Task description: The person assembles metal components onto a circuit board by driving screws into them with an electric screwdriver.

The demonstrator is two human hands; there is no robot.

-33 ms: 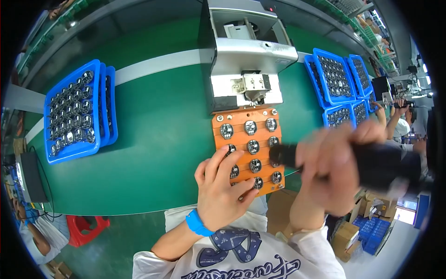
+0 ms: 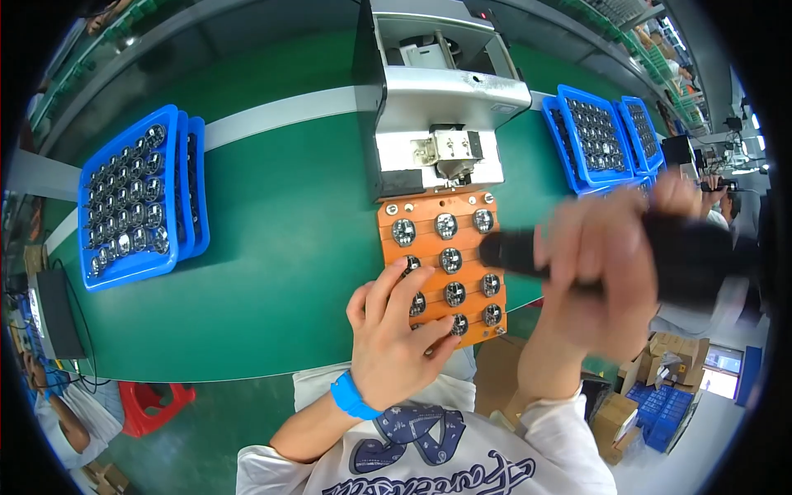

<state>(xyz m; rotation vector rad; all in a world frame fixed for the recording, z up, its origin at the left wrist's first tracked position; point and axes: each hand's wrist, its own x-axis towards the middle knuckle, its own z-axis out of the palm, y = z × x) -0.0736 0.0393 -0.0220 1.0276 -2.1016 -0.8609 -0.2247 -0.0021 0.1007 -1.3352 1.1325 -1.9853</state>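
An orange fixture plate [image 2: 429, 268] with rows of round, shiny metal-and-black parts lies in front of the grey machine. My left hand [image 2: 390, 330] rests on its near left side, fingers spread and fingertips on or beside several of the round parts, gripping none of them. Blurred by motion, my right hand [image 2: 602, 272] is wrapped around a black electric screwdriver [image 2: 689, 264]. Its narrow nose points left and hangs over the plate's right edge, close to the right column of parts; the exact tip is smeared.
The grey machine [image 2: 450, 91] stands at the plate's far edge on the green table [image 2: 272, 247]. Stacked blue trays [image 2: 177, 190] of round parts sit at left, more blue trays [image 2: 606, 179] at far right. A red stool [image 2: 153, 408] and cardboard boxes [image 2: 615, 425] stand below table height.
My right hand and the screwdriver have shifted slightly away from me and to the right. My left hand stays on the plate, almost unmoved.
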